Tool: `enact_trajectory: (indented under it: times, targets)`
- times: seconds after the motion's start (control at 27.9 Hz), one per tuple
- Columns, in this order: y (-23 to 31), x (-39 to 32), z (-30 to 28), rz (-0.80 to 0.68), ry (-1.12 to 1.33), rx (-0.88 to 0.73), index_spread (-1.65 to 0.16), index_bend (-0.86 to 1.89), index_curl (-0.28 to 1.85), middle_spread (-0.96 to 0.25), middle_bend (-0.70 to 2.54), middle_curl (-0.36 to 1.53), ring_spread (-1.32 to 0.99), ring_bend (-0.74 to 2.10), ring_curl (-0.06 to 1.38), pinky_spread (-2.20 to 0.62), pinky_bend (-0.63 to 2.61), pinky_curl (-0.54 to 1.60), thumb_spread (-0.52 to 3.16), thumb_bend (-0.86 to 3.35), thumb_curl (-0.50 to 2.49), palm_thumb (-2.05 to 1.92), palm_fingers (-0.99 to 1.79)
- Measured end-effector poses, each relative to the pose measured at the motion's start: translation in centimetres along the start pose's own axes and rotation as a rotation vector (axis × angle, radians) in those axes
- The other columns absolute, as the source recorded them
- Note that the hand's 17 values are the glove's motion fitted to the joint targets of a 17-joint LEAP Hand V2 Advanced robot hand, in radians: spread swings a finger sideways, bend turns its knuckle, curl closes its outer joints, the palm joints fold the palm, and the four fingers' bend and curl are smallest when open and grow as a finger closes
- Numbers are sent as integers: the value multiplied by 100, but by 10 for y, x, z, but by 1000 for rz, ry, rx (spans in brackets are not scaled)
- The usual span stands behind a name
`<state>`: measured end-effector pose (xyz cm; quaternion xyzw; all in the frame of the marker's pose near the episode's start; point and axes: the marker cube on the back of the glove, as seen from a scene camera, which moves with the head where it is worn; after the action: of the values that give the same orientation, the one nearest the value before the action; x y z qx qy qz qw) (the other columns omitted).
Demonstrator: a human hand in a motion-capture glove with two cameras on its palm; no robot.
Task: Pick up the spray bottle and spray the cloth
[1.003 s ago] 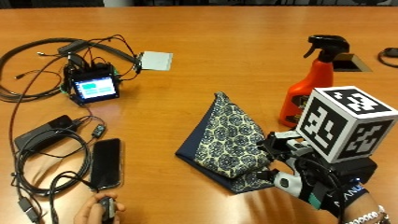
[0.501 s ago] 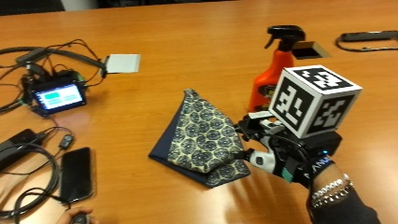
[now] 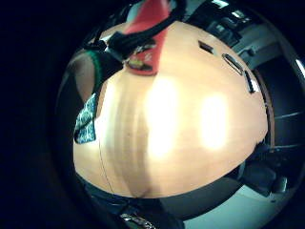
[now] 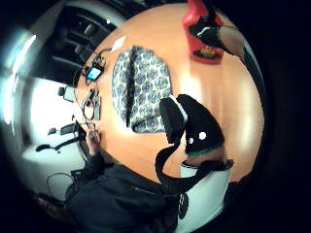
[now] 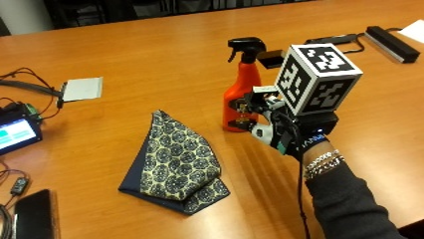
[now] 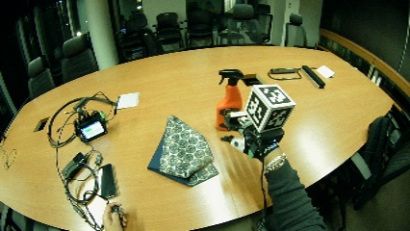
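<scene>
An orange spray bottle [image 5: 238,99] with a black trigger head stands upright on the wooden table [image 5: 165,50]. A patterned navy and cream cloth [image 5: 173,164] lies folded to its left, nearer the person. My gloved right hand [image 5: 277,128] hovers just right of the bottle's lower body, its fingers spread toward the bottle and not wrapped round it. In the thumb side palm view the bottle [image 4: 201,31] stands beyond the cloth [image 4: 138,92]. One fingertip [image 4: 221,36] reaches beside the bottle. The bottle [image 3: 148,40] looms close in the little finger side palm view.
A small screen device [image 5: 14,133] with cables and a phone [image 5: 33,215] lie at the table's left. A grey pad [image 5: 83,88] lies behind the cloth. Black items [image 5: 389,42] lie at the far right. The bare left hand [image 6: 115,222] rests at the near edge.
The outside camera has shifted. My right hand has moved away from the cloth's near corner and up to the bottle's side. Bottle and cloth lie as before.
</scene>
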<state>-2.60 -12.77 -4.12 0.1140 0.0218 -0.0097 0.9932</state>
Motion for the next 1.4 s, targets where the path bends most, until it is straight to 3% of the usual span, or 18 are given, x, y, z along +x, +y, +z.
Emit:
enact_trajectory:
  times: [0.36, 0.64, 0.93, 1.4]
  targets:
    - [-58, 30, 4, 166, -40, 120, -34, 10, 29, -9, 21, 31, -10, 42, 32, 23, 23, 29, 121, 12, 23, 58, 75]
    - [-80, 46, 26, 282, -363, 261, -31, 11, 27, -7, 21, 33, -9, 42, 33, 23, 25, 31, 122, 8, 24, 60, 73]
    - [-83, 48, 49, 351, -698, 297, -29, 12, 27, -7, 22, 35, -9, 41, 33, 21, 24, 32, 119, 8, 28, 69, 78]
    - [-98, 44, 47, 415, -975, 424, -31, 12, 27, -12, 28, 39, -13, 43, 35, 14, 17, 31, 106, 8, 37, 88, 95]
